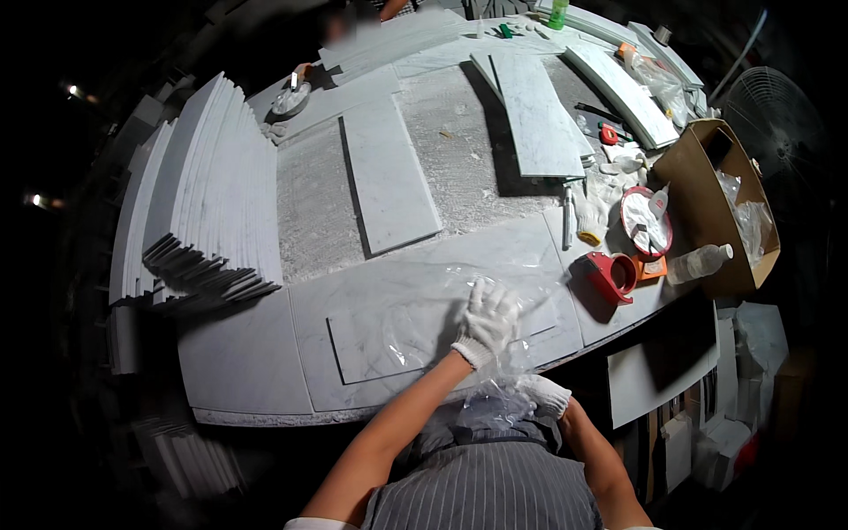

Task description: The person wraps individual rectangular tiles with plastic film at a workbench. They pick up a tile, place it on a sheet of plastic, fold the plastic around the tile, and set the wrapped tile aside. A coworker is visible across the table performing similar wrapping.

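Your left hand (486, 323), in a white knitted glove, lies palm down with its grip open and fingers spread, pressing on clear plastic film (399, 353). The film spreads over a pale marble strip (352, 358) at the near middle of the worktop (237, 362); you cannot tell whether it wraps underneath. Your right hand (545, 396), also gloved, is nearer and lower, at the worktop's near edge, touching the bunched end of the film; the plastic hides its fingertips, so you cannot tell whether that grip is closed.

Beyond your left hand lies another marble strip (387, 172). A tall stack of marble pieces (208, 199) stands at the left. To your right sit a red tape dispenser (609, 278), a clear bottle (700, 263) on its side and an open cardboard box (702, 216).
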`<state>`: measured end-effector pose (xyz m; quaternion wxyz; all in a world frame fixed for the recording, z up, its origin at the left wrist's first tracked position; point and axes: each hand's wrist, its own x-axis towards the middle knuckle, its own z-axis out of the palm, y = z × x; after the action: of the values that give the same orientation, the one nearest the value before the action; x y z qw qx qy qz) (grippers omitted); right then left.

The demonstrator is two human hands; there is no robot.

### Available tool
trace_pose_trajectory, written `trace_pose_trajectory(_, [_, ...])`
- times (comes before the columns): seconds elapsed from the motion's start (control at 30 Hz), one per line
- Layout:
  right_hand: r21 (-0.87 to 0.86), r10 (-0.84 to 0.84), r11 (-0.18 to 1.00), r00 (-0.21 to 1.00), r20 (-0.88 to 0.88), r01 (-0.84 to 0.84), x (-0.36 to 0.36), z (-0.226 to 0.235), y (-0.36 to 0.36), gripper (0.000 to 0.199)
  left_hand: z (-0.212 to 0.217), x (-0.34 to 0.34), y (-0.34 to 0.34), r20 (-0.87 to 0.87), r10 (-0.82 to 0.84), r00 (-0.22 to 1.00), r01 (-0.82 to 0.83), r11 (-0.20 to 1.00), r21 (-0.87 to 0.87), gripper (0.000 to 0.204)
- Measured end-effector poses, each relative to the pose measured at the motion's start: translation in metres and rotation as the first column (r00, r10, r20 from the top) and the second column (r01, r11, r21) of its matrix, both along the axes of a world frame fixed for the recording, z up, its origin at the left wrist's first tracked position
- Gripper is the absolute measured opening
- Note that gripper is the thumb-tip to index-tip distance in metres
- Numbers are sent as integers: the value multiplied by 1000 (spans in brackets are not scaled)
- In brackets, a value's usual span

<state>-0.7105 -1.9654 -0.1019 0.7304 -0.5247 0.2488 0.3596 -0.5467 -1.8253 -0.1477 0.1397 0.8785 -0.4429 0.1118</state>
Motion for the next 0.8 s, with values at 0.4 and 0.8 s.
trace_pose_trajectory(0.4, [-507, 0, 461, 571, 821, 728, 6, 97, 3, 22, 76, -24, -32, -273, 197, 942, -78, 916, 393, 60])
trace_pose_trajectory(0.8, [-891, 668, 83, 639, 382, 446, 58, -9, -24, 46, 18, -37, 192, 120, 888, 443, -868, 391, 307, 59])
